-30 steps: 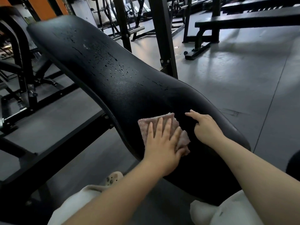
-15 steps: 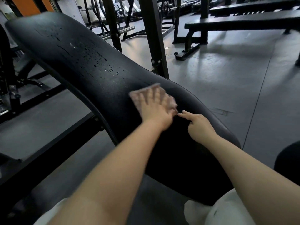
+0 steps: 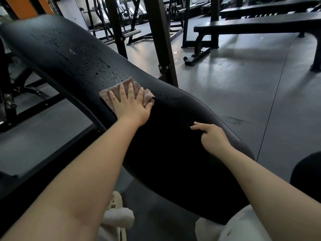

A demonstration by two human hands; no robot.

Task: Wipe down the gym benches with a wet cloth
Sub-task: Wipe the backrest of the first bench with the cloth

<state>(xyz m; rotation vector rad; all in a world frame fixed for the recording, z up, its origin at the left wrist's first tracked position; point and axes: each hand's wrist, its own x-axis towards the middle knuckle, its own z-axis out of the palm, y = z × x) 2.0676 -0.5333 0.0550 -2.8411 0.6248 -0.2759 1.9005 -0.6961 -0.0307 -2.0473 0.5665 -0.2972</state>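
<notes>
the left hand [image 3: 129,104] lies flat with fingers spread and straight, pressing a pinkish wet cloth [image 3: 121,92] onto the black bench pad [image 3: 173,145]; it pins the cloth under the palm and does not pinch it. the right hand [image 3: 212,137] rests lower on the same pad, fingers loosely curled, forefinger stretched out onto the vinyl, holding nothing (it looks to be bracing).

the pad runs long from near the person's lap up and away to the far left, so its long axis leads straight on from the left hand. just beyond the cloth's far edge sit beaded water droplets [image 3: 104,72], scattered up toward the pad's upper end, while the stretch between the 2 hands looks dark and free of drops. judged from that, the lower part is wiped and the upper part is left; the next stroke would push up-left along the pad, and the left hand is the nearer 1 for it.

further out, a flat bench [image 3: 260,26] stands across the grey floor [image 3: 243,94], well apart, beyond the dark rack uprights [image 3: 161,40] behind the pad. no container shows anywhere.
</notes>
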